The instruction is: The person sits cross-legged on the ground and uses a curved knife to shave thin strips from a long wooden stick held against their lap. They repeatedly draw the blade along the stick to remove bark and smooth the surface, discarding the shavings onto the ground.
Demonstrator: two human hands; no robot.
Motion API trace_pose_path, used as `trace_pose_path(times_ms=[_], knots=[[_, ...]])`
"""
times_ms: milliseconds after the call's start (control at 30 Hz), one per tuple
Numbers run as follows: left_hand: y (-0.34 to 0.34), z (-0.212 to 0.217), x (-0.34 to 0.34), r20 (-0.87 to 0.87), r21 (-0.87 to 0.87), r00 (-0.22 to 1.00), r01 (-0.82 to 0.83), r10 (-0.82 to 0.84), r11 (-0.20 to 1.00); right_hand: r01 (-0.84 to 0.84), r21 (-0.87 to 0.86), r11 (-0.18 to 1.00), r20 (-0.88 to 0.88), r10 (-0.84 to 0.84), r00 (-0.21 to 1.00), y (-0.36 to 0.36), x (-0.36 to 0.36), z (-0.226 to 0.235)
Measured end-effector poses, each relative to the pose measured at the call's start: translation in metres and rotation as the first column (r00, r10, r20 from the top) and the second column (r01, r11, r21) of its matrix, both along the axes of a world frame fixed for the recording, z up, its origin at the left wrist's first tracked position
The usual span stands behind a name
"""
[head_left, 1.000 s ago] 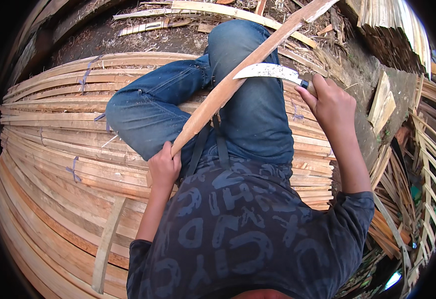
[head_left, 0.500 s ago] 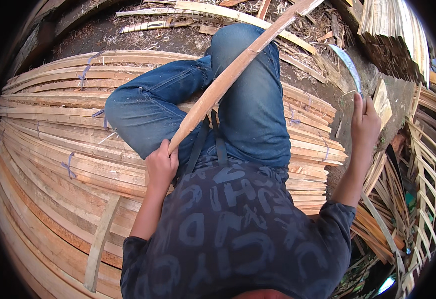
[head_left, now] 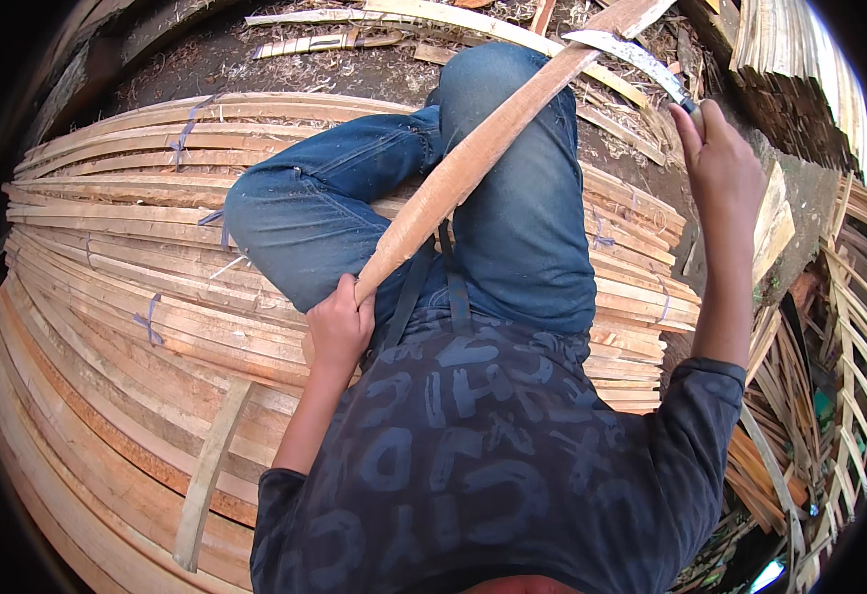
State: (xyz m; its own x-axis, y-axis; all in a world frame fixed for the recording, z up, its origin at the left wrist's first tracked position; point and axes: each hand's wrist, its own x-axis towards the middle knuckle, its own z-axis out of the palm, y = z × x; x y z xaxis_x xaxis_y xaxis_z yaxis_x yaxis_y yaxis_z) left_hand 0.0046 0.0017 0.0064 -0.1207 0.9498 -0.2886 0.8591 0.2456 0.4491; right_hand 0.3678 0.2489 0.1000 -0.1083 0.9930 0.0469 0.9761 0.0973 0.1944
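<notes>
Person sits on a stack of bundled wooden slats [head_left: 106, 297], 1 knee up. Left hand [head_left: 339, 332] is closed around the near end of a long wooden slat [head_left: 473, 163] that runs up and to the far right across the jeans [head_left: 512, 228]. Right hand [head_left: 720, 163] is fisted on a curved knife [head_left: 626, 54], blade raised at the slat's far end. To shave well: clamp the near end firm, keep the edge shallow, stroke away from the leg and the left hand.
</notes>
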Motion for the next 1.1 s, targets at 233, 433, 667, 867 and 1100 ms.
trace_pose_path(times_ms=[233,433,667,867,1100], knots=[[0.007,0.0,-0.002,0.0,-0.015,1.0,0.0,0.0,1.0,-0.047,0.016,0.999,-0.182,0.049,0.982,-0.013,-0.004,0.004],[0.007,0.001,-0.005,0.076,-0.009,0.997,0.009,-0.008,1.0,-0.116,-0.25,0.961,-0.575,-0.051,0.816,-0.074,-0.047,-0.028],[-0.001,0.003,-0.009,0.311,0.022,0.916,-0.272,0.252,0.962,-0.055,-0.273,0.961,-0.78,-0.187,0.597,-0.097,-0.07,-0.063],[0.016,0.01,-0.017,0.202,0.084,0.938,-0.302,0.281,0.95,-0.141,-0.113,0.984,-0.76,0.006,0.65,-0.092,-0.064,-0.065],[0.024,0.008,-0.037,0.198,0.124,0.965,-0.198,0.171,0.972,-0.102,-0.052,0.993,-0.575,0.053,0.817,-0.067,-0.043,-0.064]])
